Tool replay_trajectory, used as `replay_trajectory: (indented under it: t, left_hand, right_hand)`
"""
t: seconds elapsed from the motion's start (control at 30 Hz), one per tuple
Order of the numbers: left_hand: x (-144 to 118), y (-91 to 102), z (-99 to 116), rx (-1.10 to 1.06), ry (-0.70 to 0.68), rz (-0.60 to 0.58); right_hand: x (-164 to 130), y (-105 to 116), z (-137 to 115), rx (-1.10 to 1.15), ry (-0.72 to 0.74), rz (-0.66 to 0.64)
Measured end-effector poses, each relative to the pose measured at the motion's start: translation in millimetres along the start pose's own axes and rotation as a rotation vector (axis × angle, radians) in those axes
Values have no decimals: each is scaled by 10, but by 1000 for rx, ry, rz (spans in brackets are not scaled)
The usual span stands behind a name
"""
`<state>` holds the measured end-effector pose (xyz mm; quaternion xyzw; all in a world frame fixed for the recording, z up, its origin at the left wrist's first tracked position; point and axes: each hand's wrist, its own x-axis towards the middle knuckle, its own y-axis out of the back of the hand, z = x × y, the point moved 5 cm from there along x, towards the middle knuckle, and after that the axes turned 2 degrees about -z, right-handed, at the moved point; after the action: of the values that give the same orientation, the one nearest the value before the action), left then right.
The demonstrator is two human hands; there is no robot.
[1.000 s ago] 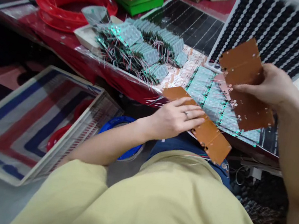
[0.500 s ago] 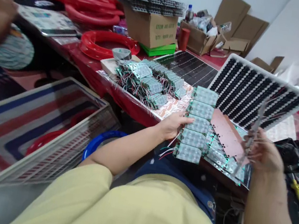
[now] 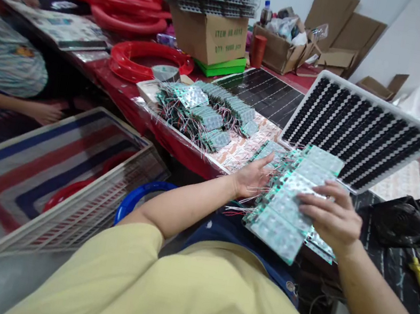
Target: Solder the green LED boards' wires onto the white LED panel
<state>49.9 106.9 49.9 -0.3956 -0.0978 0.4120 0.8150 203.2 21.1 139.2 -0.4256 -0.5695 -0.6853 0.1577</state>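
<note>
Right hand: we've come down flat on the LED board strip, fingers spread on top, pressing rather than pinching; half a second ago this hand was up holding a strip on edge.
Left hand: open grip, fingertips steadying the strip's left edge beside loose wires.
Strip: now lying face-up, overhanging the worktop front edge toward our lap; looks settled.
Beyond: pile of wired boards just left, black-dotted lens panel propped right behind.
Room: tight behind; open only toward us.
Far left: another person's hand, well apart.
</note>
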Motion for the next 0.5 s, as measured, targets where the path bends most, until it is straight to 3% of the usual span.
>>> replay_trajectory:
  t: [0.13,0.5]
  left_hand:
    - [-55,-107,-99,-69,239,-141]
    - [-144,-282,-154,199,83,-170]
  right_hand:
    - [-152,-96,-122,21,85,-41]
    - [-300,-223,-152,68,85,-164]
